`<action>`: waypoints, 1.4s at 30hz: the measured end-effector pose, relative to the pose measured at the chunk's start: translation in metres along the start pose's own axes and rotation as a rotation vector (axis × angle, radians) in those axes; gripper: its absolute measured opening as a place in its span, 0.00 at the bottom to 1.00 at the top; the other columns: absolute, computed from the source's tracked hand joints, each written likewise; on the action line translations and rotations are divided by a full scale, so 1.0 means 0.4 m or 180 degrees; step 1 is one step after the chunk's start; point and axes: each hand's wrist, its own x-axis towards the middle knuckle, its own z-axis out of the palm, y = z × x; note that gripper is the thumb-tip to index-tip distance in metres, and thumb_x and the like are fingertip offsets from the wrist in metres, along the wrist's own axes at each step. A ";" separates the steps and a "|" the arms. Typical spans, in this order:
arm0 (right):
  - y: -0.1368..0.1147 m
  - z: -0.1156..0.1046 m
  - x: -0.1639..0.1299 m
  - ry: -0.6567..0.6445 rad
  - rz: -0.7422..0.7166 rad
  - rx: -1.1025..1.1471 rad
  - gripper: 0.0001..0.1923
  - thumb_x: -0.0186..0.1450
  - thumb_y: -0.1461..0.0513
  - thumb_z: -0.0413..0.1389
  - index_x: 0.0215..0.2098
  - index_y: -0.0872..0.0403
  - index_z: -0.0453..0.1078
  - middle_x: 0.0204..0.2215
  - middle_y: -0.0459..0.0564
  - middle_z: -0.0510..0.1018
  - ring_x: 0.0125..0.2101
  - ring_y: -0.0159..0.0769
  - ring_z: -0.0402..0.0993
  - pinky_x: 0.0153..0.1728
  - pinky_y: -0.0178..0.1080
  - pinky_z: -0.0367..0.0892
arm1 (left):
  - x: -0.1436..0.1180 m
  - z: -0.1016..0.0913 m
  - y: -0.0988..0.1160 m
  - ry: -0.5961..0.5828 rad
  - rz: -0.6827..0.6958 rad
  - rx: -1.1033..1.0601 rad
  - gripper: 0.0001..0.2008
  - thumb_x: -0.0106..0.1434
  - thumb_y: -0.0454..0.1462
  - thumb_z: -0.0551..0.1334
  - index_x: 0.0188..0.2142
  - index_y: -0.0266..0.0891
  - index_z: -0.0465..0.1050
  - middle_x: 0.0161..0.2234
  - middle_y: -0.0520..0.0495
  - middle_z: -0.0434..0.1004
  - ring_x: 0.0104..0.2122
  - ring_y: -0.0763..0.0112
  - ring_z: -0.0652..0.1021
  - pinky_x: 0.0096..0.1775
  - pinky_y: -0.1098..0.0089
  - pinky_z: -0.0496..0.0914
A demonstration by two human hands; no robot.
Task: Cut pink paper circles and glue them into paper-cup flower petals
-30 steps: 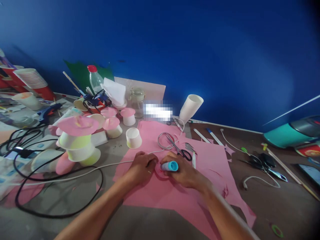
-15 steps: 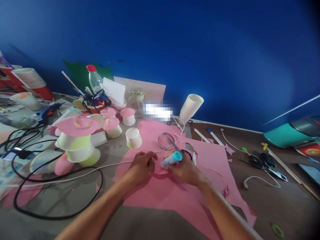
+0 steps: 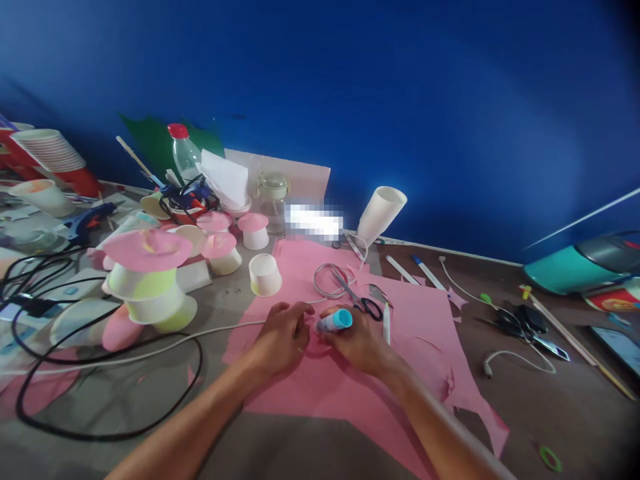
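Nearest the camera, both forearms reach onto the pink paper (image 3: 320,387), a large sheet lying flat on the table (image 3: 550,400). The left hand (image 3: 280,337) presses down on the paper, fingers curled and holding nothing that can be seen. The right hand (image 3: 357,340) sits just beside it, almost touching, and is closed around a glue stick (image 3: 334,322) with a light blue end; the stick lies nearly level, its tip pointing toward the left hand, just above the paper. No writing can be read on it.

Just beyond the hands, still on the paper, lie scissors (image 3: 357,299) with black handles and a loop of white cable (image 3: 327,280). At the paper's left edge stands an upturned paper cup (image 3: 265,275). Further left of the paper is a stack of cups topped by a pink disc (image 3: 147,250), with black cords (image 3: 100,400) around it.

Behind the paper's far edge lean a tilted stack of white cups (image 3: 383,213), a glass jar (image 3: 274,197) and a bottle (image 3: 184,152) with a red cap, against the blue wall (image 3: 400,100). A label near the jar is blurred out.
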 end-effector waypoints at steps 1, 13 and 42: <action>0.000 0.004 0.000 -0.0010 -0.0076 -0.0062 0.04 0.57 0.66 0.60 0.31 0.53 0.75 0.30 0.48 0.81 0.31 0.39 0.77 0.35 0.39 0.70 | 0.000 0.000 0.001 -0.0007 0.0015 -0.0026 0.17 0.60 0.31 0.54 0.46 0.40 0.75 0.24 0.48 0.77 0.40 0.58 0.75 0.41 0.64 0.71; 0.007 0.007 0.000 -0.0224 -0.0591 -0.0484 0.02 0.60 0.65 0.59 0.29 0.53 0.71 0.30 0.47 0.78 0.35 0.40 0.71 0.39 0.41 0.60 | 0.001 0.010 -0.009 0.0035 0.0068 -0.0060 0.15 0.60 0.30 0.54 0.43 0.39 0.75 0.26 0.47 0.78 0.39 0.58 0.76 0.43 0.62 0.70; 0.004 -0.028 -0.006 -0.0809 -0.0831 -0.0360 0.17 0.57 0.72 0.55 0.40 0.48 0.75 0.32 0.46 0.75 0.38 0.39 0.71 0.44 0.43 0.65 | 0.005 0.006 -0.001 -0.0059 0.0224 0.0106 0.14 0.60 0.31 0.52 0.42 0.39 0.73 0.24 0.51 0.76 0.28 0.67 0.75 0.46 0.60 0.68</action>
